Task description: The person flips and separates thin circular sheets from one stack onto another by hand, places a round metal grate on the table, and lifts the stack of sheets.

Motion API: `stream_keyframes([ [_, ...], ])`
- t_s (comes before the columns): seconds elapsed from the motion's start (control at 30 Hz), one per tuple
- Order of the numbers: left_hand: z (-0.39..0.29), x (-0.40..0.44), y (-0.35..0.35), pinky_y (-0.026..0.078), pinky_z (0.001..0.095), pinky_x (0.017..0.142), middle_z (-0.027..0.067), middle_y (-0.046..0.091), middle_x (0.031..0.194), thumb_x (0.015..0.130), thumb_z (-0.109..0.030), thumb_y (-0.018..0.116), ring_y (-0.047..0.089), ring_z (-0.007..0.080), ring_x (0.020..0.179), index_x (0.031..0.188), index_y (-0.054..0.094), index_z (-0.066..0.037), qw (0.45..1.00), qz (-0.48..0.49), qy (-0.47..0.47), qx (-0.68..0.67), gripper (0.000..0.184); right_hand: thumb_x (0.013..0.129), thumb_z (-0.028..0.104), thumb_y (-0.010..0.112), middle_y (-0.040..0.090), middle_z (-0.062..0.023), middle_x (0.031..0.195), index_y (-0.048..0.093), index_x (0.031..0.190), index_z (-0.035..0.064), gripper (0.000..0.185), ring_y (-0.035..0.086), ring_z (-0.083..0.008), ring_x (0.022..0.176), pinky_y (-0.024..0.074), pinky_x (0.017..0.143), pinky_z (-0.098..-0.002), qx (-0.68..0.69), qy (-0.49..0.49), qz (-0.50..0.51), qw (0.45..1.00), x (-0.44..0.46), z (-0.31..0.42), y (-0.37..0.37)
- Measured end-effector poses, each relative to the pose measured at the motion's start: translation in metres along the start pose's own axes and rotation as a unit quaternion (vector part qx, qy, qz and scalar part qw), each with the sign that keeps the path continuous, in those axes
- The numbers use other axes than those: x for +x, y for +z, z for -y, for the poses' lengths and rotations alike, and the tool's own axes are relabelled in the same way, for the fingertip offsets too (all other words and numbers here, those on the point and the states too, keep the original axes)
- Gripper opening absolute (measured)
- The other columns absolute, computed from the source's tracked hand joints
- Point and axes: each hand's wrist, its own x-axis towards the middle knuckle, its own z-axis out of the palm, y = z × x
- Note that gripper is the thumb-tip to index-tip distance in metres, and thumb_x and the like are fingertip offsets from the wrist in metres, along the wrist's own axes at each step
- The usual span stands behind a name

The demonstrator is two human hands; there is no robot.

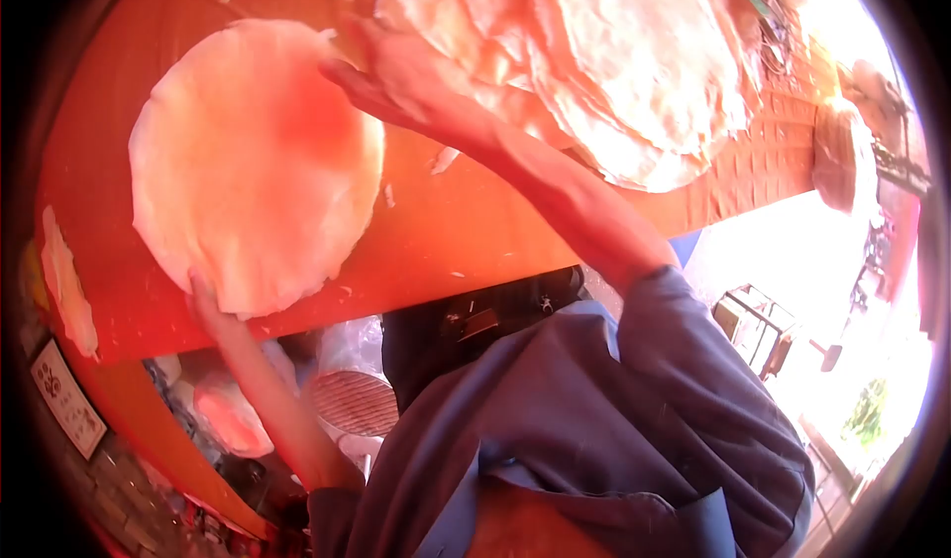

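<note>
One round, pale, thin sheet [253, 171] lies at left on the smooth orange table [446, 226]. The left hand [206, 298] touches its near edge, grip unclear; the right hand [391, 72], fingers loosely open, is by its far right edge. Wrinkled stacked sheets [644, 62] overlap far right.

1. Round sheet [248, 162]: dough-like, mostly smooth, matt, edge slightly ragged.
2. Stacked sheets [644, 53]: same look, creased, rougher (glare washes out the finish).
3. Counter [456, 221]: smooth, faint sheen, base material unclear.
4. Counter covering by the stack [758, 157]: ridged, matt.
5. Shirt [515, 380]: woven cloth, matt, soft folds.
6. Bags [347, 348]: clear plastic, crinkled, glossy.
7. Round ribbed piece [355, 402]: ridged surface, material unclear.
</note>
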Motion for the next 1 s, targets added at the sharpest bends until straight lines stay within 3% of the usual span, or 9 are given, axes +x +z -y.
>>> stream_keyframes([
  [0.1, -0.01, -0.002, -0.014, 0.048, 0.0392, 0.093, 0.0193, 0.055, 0.125, 0.091, -0.026, 0.062, 0.056, 0.0281, 0.112, 0.133, 0.045, 0.006, 0.994, -0.087, 0.048, 0.044, 0.055, 0.075, 0.023, 0.076, 0.063, -0.0202, 0.104, 0.056, 0.119, 0.0022, 0.052, 0.062, -0.039, 0.092, 0.0511, 0.079, -0.045, -0.1, -0.057, -0.097, 0.989, -0.049, -0.021, -0.091],
  [0.23, -0.044, -0.03, 0.012, 0.046, 0.038, 0.095, 0.019, 0.058, 0.122, 0.09, -0.018, 0.063, 0.056, 0.0281, 0.11, 0.128, 0.05, 0.005, 0.913, -0.264, 0.207, 0.232, 0.046, 0.067, 0.028, 0.083, 0.06, -0.0148, 0.117, 0.054, 0.126, 0.0052, 0.07, 0.055, -0.0351, 0.111, 0.045, 0.093, -0.0439, -0.352, 0.114, 0.013, 0.929, -0.132, -0.078, -0.192],
  [0.43, -0.075, -0.093, 0.137, 0.046, 0.0335, 0.095, 0.0161, 0.062, 0.118, 0.088, -0.01, 0.064, 0.058, 0.0216, 0.109, 0.121, 0.055, 0.007, 0.947, -0.08, 0.286, 0.124, 0.037, 0.069, 0.021, 0.077, 0.061, -0.0152, 0.112, 0.054, 0.126, 0.005, 0.063, 0.058, -0.0328, 0.105, 0.0501, 0.084, -0.0422, -0.37, 0.022, 0.009, 0.929, -0.166, -0.114, -0.218],
  [0.53, -0.061, -0.127, 0.188, 0.047, 0.0312, 0.095, 0.0158, 0.063, 0.114, 0.09, -0.004, 0.06, 0.059, 0.0199, 0.107, 0.121, 0.052, 0.007, 0.967, 0.049, 0.233, 0.088, 0.034, 0.068, 0.005, 0.064, 0.063, -0.0151, 0.104, 0.056, 0.122, 0.005, 0.055, 0.062, -0.0319, 0.098, 0.0519, 0.08, -0.0414, -0.367, -0.02, -0.036, 0.929, -0.154, -0.099, -0.219],
  [0.63, -0.036, -0.155, 0.23, 0.048, 0.0321, 0.094, 0.0159, 0.064, 0.11, 0.092, -0.001, 0.056, 0.061, 0.0205, 0.105, 0.12, 0.051, 0.007, 0.968, 0.168, 0.179, 0.052, 0.029, 0.069, 0.003, 0.062, 0.065, -0.014, 0.102, 0.057, 0.12, 0.005, 0.051, 0.063, -0.0309, 0.095, 0.0524, 0.077, -0.0401, -0.367, -0.024, -0.077, 0.927, -0.154, -0.108, -0.213],
  [0.77, -0.016, -0.186, 0.264, 0.049, 0.0321, 0.091, 0.0141, 0.065, 0.105, 0.092, -0.002, 0.057, 0.062, 0.0182, 0.1, 0.12, 0.052, 0.005, 0.962, 0.267, 0.06, 0.023, 0.029, 0.078, 0.01, 0.065, 0.064, -0.0089, 0.085, 0.06, 0.106, 0.0062, 0.029, 0.063, -0.0234, 0.079, 0.05, 0.064, -0.036, -0.395, -0.071, -0.069, 0.913, -0.153, -0.126, -0.235],
  [0.83, -0.004, -0.195, 0.273, 0.049, 0.0293, 0.088, 0.0125, 0.064, 0.103, 0.092, -0.003, 0.058, 0.061, 0.0161, 0.097, 0.12, 0.052, 0.005, 0.95, 0.311, 0.006, 0.011, 0.03, 0.086, 0.012, 0.062, 0.061, -0.007, 0.065, 0.063, 0.093, 0.0102, 0.007, 0.061, -0.0233, 0.056, 0.0486, 0.049, -0.0377, -0.333, -0.092, -0.047, 0.937, -0.142, -0.131, -0.271],
  [0.9, 0.007, -0.2, 0.284, 0.048, 0.0243, 0.085, 0.0101, 0.063, 0.103, 0.092, -0.006, 0.061, 0.059, 0.0127, 0.094, 0.121, 0.051, 0.005, 0.937, 0.348, -0.04, 0.003, 0.033, 0.088, 0.013, 0.061, 0.064, -0.0099, 0.067, 0.065, 0.09, 0.0127, 0.005, 0.063, -0.0258, 0.056, 0.0493, 0.047, -0.0365, -0.388, -0.035, -0.084, 0.917, -0.117, -0.111, -0.309],
  [1.0, 0.012, -0.208, 0.305, 0.052, 0.0307, 0.084, 0.0108, 0.067, 0.098, 0.095, -0.018, 0.059, 0.064, 0.0192, 0.097, 0.121, 0.053, 0.003, 0.913, 0.396, -0.095, 0.007, 0.034, 0.088, 0.013, 0.06, 0.063, -0.0074, 0.067, 0.067, 0.087, 0.0151, 0.007, 0.063, -0.0245, 0.057, 0.0482, 0.049, -0.0379, -0.421, -0.116, -0.186, 0.88, -0.085, -0.065, -0.356],
])
